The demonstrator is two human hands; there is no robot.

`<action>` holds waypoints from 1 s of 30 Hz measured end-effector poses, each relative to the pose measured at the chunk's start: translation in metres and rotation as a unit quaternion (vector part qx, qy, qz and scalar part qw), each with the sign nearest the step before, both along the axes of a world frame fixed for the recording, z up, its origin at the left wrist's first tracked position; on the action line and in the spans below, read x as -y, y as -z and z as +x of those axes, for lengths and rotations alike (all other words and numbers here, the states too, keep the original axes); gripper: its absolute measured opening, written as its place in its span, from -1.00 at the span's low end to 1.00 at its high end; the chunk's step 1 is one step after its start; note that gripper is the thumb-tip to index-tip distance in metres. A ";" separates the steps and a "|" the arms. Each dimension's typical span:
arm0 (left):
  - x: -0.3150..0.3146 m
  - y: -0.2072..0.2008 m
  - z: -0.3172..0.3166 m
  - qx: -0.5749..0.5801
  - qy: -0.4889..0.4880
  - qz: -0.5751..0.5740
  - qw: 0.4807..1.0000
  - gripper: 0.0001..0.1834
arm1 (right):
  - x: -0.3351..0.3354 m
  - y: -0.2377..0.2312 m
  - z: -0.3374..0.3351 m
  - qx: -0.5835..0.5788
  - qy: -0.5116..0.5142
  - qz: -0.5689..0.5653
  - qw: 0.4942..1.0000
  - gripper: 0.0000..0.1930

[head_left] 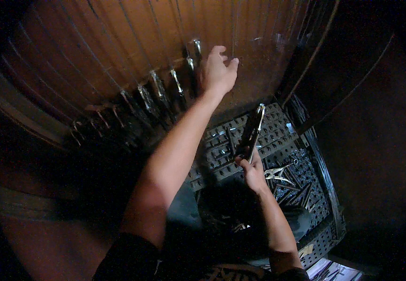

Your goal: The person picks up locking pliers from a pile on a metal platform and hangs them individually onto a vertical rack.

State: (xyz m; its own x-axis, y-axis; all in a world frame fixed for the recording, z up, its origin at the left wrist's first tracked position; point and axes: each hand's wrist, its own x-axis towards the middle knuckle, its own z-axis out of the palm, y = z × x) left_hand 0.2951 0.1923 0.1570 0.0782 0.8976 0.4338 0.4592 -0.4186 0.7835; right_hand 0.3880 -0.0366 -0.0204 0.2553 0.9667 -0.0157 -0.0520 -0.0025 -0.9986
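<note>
My left hand (219,72) reaches up and forward with its fingers apart and nothing visible in them. Just left of it, shiny metal pieces (177,82) hang in a slanting row at the lower ends of thin vertical lines. Lower down and to the right, my right hand (251,169) is closed around the bottom of some long, slim metal pieces (258,124), held upright. They are dark with one bright edge; their exact kind and number are unclear. Beside that hand lie silvery locking pliers (278,173) on a perforated metal surface (327,203).
A brown panel (118,42) rises behind the hanging pieces. Dark rods and small metal parts (299,192) lie around the pliers. Thin rods or wires (313,140) run along the right edge. At the lower right are white papers (334,270). Deep shadow hides much of the left.
</note>
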 end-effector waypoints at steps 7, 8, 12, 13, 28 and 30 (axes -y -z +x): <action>-0.026 0.000 0.003 -0.004 0.050 0.002 0.999 -0.32 | -0.001 -0.016 -0.004 0.045 -0.002 -0.006 0.999 -0.25; -0.029 0.003 0.003 -0.004 0.063 0.014 0.998 -0.32 | 0.001 -0.022 -0.002 0.043 -0.016 -0.018 0.999 -0.22; -0.048 0.007 -0.007 -0.047 0.064 0.036 0.996 -0.37 | 0.004 -0.030 -0.006 0.046 -0.016 0.011 0.999 -0.22; -0.060 0.009 -0.013 -0.025 0.068 0.028 0.997 -0.39 | 0.003 -0.030 -0.008 0.035 -0.021 0.000 0.999 -0.22; -0.048 -0.002 -0.014 0.010 0.065 -0.025 0.998 -0.40 | -0.002 -0.030 -0.005 0.061 -0.036 -0.021 0.997 -0.17; -0.037 -0.008 -0.013 0.022 0.068 -0.075 0.995 -0.40 | 0.001 -0.035 -0.003 0.052 -0.050 -0.034 0.997 -0.19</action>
State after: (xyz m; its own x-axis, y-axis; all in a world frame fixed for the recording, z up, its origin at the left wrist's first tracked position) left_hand 0.2819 0.2293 0.1649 0.1873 0.9347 0.3022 0.3697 -0.3521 0.8599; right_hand 0.3855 -0.0373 0.0144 0.1622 0.9849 -0.0611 0.0561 -0.0710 -0.9959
